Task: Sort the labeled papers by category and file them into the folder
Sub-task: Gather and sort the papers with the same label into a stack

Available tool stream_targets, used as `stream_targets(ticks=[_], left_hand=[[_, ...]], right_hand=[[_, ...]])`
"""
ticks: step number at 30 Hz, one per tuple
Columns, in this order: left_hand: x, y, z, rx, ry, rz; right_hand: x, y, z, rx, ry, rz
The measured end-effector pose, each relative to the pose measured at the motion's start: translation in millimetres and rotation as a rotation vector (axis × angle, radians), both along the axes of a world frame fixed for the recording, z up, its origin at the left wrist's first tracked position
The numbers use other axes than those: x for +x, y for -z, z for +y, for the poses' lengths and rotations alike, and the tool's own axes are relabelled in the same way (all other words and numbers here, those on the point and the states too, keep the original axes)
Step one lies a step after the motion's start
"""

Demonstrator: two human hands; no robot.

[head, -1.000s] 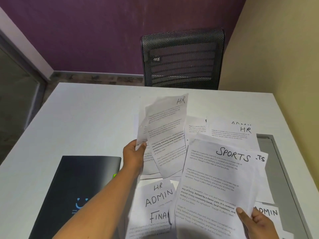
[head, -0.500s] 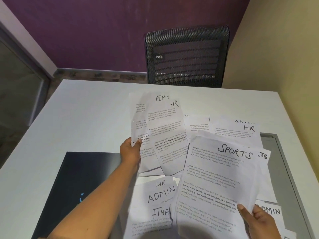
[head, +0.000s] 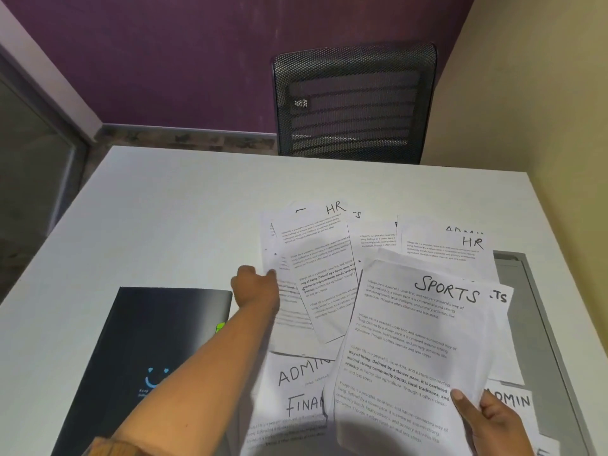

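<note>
Printed sheets with handwritten labels lie spread over the white table [head: 158, 218]. My right hand [head: 490, 422] grips a stack topped by a SPORTS sheet [head: 414, 343] at its lower right corner, raised over the pile. My left hand [head: 255, 286] pinches the left edge of a small bundle whose top sheet reads HR [head: 319, 258]. Loose sheets labelled ADMIN [head: 296, 373] and FINA… [head: 296, 406] lie below it, another HR sheet [head: 454, 248] at the back right. The dark closed folder [head: 144, 350] lies flat at the left, beside my left forearm.
A black mesh chair [head: 353, 103] stands behind the table's far edge. A grey metal panel [head: 533, 311] is set into the table at the right, partly under papers. A beige wall runs along the right, a purple wall at the back.
My left hand has lowered its HR bundle toward the table, and the ADMIN sheet behind it no longer shows. My right hand keeps the SPORTS stack in about the same place.
</note>
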State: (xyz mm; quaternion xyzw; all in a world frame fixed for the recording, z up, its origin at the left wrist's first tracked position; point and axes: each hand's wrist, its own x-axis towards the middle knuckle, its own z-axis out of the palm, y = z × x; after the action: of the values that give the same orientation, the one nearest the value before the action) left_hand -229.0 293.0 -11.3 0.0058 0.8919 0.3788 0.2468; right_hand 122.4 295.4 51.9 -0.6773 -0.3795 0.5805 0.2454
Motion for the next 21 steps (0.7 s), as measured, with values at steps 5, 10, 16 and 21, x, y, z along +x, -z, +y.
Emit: stream_targets(ticks=[5, 10, 16, 21], left_hand=[[4.1, 5.8, 7.0, 0.176, -0.025, -0.138], [-5.0, 0.6, -2.0, 0.257, 0.007, -0.174], [-15.6, 1.8, -18.0, 0.341, -0.115, -0.214], [-19.7, 7.4, -22.4, 0.308, -0.049, -0.186]], right_hand=[[-9.0, -19.6, -2.8, -0.005, -0.033, 0.004], [-16.1, -30.8, -5.9, -0.006, -0.07, 0.044], [-15.5, -24.1, -5.4, -0.018, -0.09, -0.044], [-8.2, -6.8, -4.1, -0.024, -0.136, -0.046]])
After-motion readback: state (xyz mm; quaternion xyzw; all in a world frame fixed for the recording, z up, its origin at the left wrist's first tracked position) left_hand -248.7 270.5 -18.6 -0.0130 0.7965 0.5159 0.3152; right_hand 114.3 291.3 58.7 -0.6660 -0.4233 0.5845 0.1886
